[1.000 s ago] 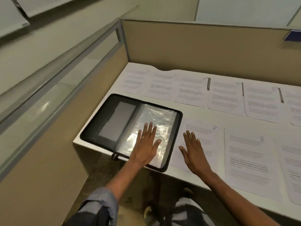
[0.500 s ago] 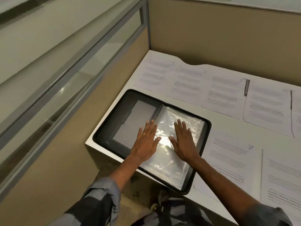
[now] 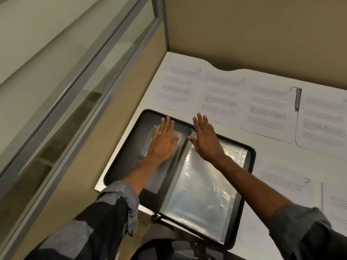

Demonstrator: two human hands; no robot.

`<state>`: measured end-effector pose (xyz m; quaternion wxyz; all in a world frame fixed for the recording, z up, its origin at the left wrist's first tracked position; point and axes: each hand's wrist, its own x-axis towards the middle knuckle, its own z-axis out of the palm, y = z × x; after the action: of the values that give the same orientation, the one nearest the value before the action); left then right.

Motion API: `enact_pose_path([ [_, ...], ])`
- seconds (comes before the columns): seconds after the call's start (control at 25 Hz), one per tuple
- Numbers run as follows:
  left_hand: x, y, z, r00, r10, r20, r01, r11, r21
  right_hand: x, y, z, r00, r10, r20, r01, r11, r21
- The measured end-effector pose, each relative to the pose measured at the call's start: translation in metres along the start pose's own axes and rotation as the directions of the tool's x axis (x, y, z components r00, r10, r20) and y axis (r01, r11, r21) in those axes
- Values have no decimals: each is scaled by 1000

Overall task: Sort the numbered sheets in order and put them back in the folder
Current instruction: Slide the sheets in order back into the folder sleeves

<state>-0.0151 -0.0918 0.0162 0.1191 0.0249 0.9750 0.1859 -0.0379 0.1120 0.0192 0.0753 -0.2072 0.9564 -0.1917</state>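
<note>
Both hands are held flat with straight fingers, and nothing is gripped. The left hand is pressed on the left inner cover of the open folder. The right hand is stretched over the folder's far edge; contact there cannot be made out. Beyond the folder, sheet 1, sheet 2 and sheet 3 are laid in order on the counter, with sheet 7 to the folder's right. Sorting is judged largely done, refilling not begun. Sheets further right are cut off, their numbers unreadable.
</note>
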Motion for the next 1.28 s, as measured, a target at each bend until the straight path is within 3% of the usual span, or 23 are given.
enact_pose_path([
  [0.32,134,-64,-26,999,0,47,2,999,-53,117,-6,12,986,144,89,-150,986,66],
  [0.56,194,-88,-34,981,-176,78,186,968,-167,165,-5,38,940,234,248,-253,966,48],
  [0.68,208,-89,-39,966,-256,36,258,941,-220,173,-4,45,945,234,229,-250,967,42],
  [0.84,228,-84,-48,929,-369,-7,323,821,-471,173,0,50,953,239,186,-251,967,42],
  [1.0,239,-84,-53,887,-459,48,376,658,-652,168,-5,54,958,243,151,-254,965,61],
  [1.2,226,-87,-62,951,-304,-65,152,638,-755,173,-6,43,951,269,150,-293,940,177],
  [1.28,212,-81,-69,972,-207,-109,54,650,-758,186,-2,27,898,431,92,-430,812,395],
])
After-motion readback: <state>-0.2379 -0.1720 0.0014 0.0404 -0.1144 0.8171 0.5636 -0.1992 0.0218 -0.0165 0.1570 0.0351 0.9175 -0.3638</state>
